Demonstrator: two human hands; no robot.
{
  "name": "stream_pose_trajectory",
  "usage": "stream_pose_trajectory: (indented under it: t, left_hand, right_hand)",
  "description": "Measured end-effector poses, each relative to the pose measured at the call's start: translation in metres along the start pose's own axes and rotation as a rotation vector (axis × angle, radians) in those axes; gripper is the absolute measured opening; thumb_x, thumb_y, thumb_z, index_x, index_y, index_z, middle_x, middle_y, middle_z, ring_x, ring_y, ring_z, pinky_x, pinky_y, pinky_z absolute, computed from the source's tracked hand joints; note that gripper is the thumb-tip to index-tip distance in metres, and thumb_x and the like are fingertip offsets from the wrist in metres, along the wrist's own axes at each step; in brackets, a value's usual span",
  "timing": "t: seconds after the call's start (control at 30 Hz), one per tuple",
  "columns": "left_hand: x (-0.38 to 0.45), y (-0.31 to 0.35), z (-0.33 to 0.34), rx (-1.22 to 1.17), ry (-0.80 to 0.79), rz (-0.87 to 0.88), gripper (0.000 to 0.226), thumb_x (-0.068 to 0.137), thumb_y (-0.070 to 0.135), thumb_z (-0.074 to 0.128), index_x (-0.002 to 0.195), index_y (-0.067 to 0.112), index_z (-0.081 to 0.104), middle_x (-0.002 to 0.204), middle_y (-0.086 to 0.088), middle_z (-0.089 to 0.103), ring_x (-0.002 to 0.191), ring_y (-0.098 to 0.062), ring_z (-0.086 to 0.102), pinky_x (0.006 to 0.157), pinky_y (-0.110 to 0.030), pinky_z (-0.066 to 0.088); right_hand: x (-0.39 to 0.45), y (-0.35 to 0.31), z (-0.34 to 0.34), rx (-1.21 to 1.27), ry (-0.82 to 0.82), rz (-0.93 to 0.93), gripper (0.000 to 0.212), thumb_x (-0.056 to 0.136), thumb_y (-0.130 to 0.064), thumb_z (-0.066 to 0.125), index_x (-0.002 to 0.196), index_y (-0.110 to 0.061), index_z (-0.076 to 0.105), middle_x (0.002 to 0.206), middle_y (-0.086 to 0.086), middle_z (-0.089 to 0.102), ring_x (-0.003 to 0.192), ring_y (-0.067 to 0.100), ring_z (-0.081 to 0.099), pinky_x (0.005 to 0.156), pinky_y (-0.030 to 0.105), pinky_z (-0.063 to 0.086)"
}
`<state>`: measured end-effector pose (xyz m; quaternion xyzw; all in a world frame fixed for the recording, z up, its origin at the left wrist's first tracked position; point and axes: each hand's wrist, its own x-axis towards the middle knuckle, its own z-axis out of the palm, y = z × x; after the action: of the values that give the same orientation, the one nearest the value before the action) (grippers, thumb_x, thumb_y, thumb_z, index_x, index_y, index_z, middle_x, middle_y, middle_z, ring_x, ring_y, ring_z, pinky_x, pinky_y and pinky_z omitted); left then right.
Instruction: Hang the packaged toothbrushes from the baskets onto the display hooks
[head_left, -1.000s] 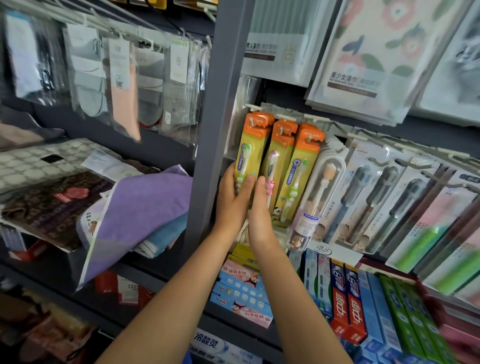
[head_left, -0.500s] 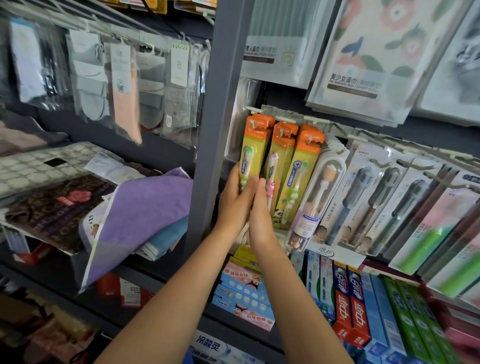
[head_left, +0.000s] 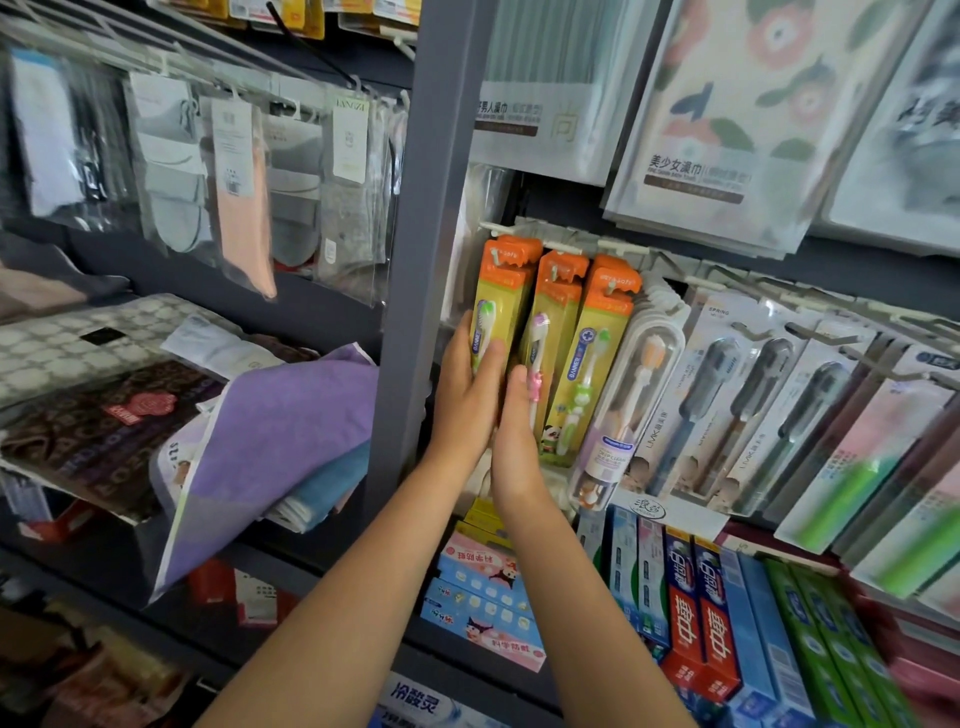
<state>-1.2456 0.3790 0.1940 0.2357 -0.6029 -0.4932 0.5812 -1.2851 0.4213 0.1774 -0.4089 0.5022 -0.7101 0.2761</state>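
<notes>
Head view: both hands sit slightly higher on the leftmost orange-topped toothbrush pack (head_left: 501, 306) than a second ago; the pack already hangs on its white hook (head_left: 506, 232), so this reads as squaring up the row; left hand (head_left: 462, 392) flat against its left edge, fingers extended, gripping nothing; right hand (head_left: 514, 441) likewise open, edge-on just right of it, beside the next pack (head_left: 553, 332); no baskets visible.

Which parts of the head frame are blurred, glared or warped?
Head view: sharpest at centre, on the orange-topped yellow toothbrush packs and both hands; edges smear, notably the green toothpaste boxes lower right; glare whitens the clear plastic sock bags; wide-angle lens tilts the grey shelf post.
</notes>
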Motion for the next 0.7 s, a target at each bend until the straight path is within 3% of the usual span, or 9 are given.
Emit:
stream_pose_trajectory:
  t: [0.1,0.23,0.3,0.37,0.57,0.7]
  left_hand:
    - [0.003,0.007,0.001,0.031,-0.014,-0.028,0.047,0.107,0.031,0.044,0.153,0.029,0.037,0.131,0.023,0.035,0.109,0.025,0.038,0.079,0.009,0.026]
    - [0.004,0.009,-0.001,0.043,-0.011,-0.021,0.042,0.105,0.032,0.048,0.147,0.027,0.048,0.134,0.012,0.04,0.109,0.016,0.044,0.099,-0.015,0.032]
    - [0.004,0.007,-0.002,0.039,-0.015,-0.027,0.041,0.105,0.034,0.05,0.145,0.027,0.049,0.135,0.01,0.041,0.114,0.007,0.047,0.101,-0.018,0.035]
    - [0.004,0.004,-0.003,0.032,-0.023,-0.018,0.039,0.104,0.034,0.052,0.143,0.028,0.05,0.134,0.01,0.044,0.114,0.009,0.049,0.095,-0.011,0.037]
    - [0.001,-0.003,-0.004,-0.059,-0.038,-0.081,0.044,0.099,0.036,0.06,0.142,0.03,0.052,0.122,0.018,0.066,0.107,0.011,0.062,0.085,-0.009,0.048]
    - [0.001,-0.007,-0.005,-0.053,-0.05,-0.063,0.049,0.1,0.039,0.058,0.147,0.032,0.046,0.131,0.012,0.065,0.117,0.0,0.062,0.099,-0.024,0.05]
  right_hand:
    - [0.001,0.0,-0.002,0.015,-0.008,-0.006,0.083,0.09,-0.077,0.038,0.157,-0.028,0.035,0.157,-0.011,0.043,0.142,-0.002,0.039,0.124,0.036,0.028]
    - [0.001,-0.002,-0.002,0.002,-0.013,-0.043,0.101,0.077,-0.092,0.041,0.158,-0.032,0.031,0.159,-0.014,0.04,0.143,-0.005,0.036,0.124,0.035,0.026]
    - [0.003,0.001,-0.001,-0.026,-0.006,-0.039,0.101,0.076,-0.093,0.041,0.157,-0.032,0.034,0.158,-0.013,0.041,0.144,-0.002,0.036,0.125,0.038,0.026]
    - [0.006,0.006,-0.001,-0.058,0.005,-0.03,0.097,0.079,-0.092,0.04,0.156,-0.033,0.035,0.158,-0.012,0.041,0.145,0.0,0.035,0.125,0.042,0.025]
    - [0.007,0.011,-0.002,-0.067,0.007,0.005,0.099,0.077,-0.094,0.042,0.156,-0.035,0.034,0.158,-0.012,0.041,0.145,0.0,0.035,0.124,0.042,0.027]
    - [0.002,0.007,0.002,-0.056,0.007,0.02,0.095,0.081,-0.091,0.039,0.157,-0.035,0.032,0.159,-0.013,0.039,0.146,0.0,0.033,0.125,0.041,0.025]
